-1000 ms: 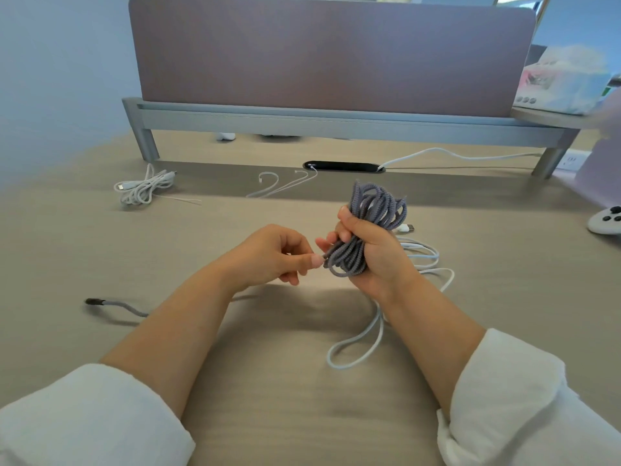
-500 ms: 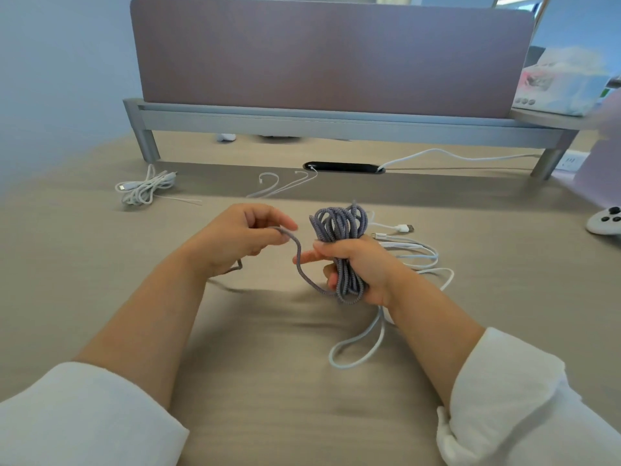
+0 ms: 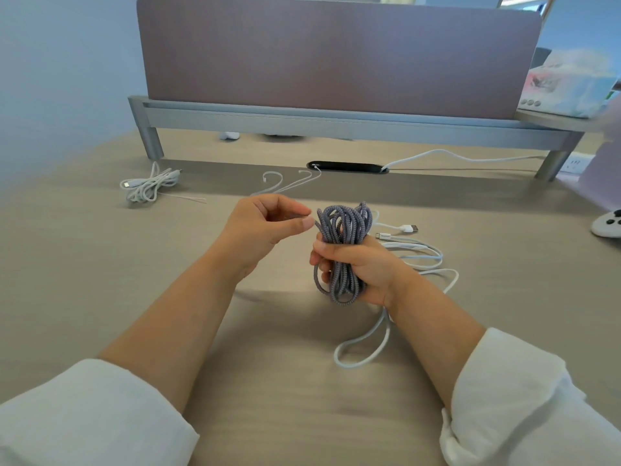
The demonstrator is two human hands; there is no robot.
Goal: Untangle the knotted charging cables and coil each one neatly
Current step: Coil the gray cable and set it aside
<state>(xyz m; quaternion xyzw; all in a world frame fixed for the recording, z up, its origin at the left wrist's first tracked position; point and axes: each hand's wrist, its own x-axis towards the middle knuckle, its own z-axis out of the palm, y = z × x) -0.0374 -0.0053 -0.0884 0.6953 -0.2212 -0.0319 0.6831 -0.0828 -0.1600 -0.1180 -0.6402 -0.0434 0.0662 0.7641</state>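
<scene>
Leftmost, at the far left of the wooden desk (image 3: 100,280), a white charging cable (image 3: 148,186) lies gathered in a loose bundle, well apart from both hands. To its right, two thin white cords (image 3: 289,181) with hooked ends lie flat just beyond the left hand. The left hand (image 3: 265,227) is raised above the desk, fingers curled, with thumb and forefinger meeting on a strand of the grey braided cable (image 3: 342,250) where it leaves the top of the bundle. Half a second earlier this hand stood farther left and a slack loop of grey strand hung between the two hands; now that loop is taken up and the thumb tip sits just beside the bundle. The right hand (image 3: 361,269) grips the bundle round its middle, fingers wrapped fully about it, holding it upright above the desk as before, with loops showing above and below the fist. Behind and right of that hand, a second white cable (image 3: 421,260) lies uncoiled on the desk, its USB plug (image 3: 408,228) at the far side and one long loop reaching nearer, under the right wrist; its position is unchanged. Beyond, a black cable grommet (image 3: 346,167) sits before the desk divider (image 3: 336,52). At the right edge lies a white game controller (image 3: 608,227).
</scene>
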